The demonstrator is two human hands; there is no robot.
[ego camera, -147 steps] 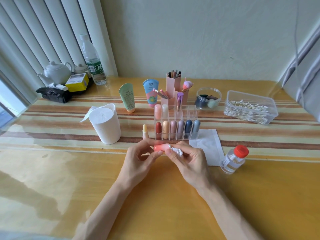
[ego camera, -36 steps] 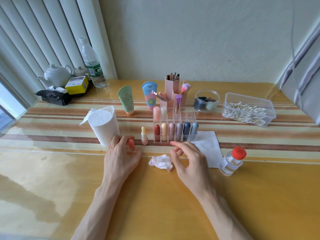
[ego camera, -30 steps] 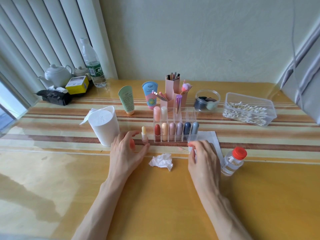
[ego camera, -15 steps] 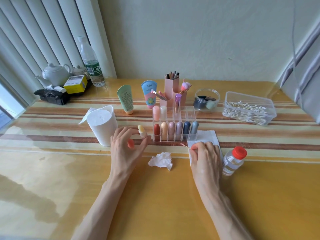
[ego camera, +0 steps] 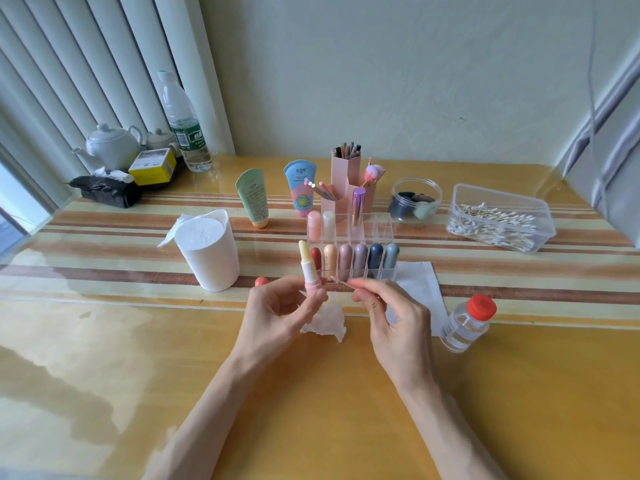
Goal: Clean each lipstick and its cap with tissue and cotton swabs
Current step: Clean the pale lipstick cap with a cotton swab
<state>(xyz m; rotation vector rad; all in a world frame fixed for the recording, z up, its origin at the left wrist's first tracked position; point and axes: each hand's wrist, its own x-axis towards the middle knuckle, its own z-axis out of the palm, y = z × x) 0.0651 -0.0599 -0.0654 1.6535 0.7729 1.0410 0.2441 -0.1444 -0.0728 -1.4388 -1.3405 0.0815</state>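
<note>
My left hand [ego camera: 277, 313] grips an uncapped lipstick [ego camera: 307, 265] upright by its pink base; its pale yellow tip points up. My right hand [ego camera: 388, 313] pinches a cotton swab [ego camera: 341, 281], whose stained tip points left toward the lipstick. The lipstick's coral cap [ego camera: 261, 281] stands on the table just left of my left hand. A crumpled tissue [ego camera: 327, 322] lies between my hands. Behind them a clear organiser [ego camera: 381, 233] holds several capped lipsticks. A flat tissue [ego camera: 419, 282] lies to its right.
A white tissue roll in a cup [ego camera: 207, 251] stands at the left. A small red-capped bottle [ego camera: 465, 323] is at the right, a clear box of cotton swabs [ego camera: 498, 220] further back. Tubes, a pink brush holder, a jar, a teapot and a water bottle line the back.
My left hand set the coral cap down, then picked up the uncapped lipstick and raised it. My right hand dropped the crumpled tissue, took a cotton swab off the flat tissue and brought it near the lipstick.
</note>
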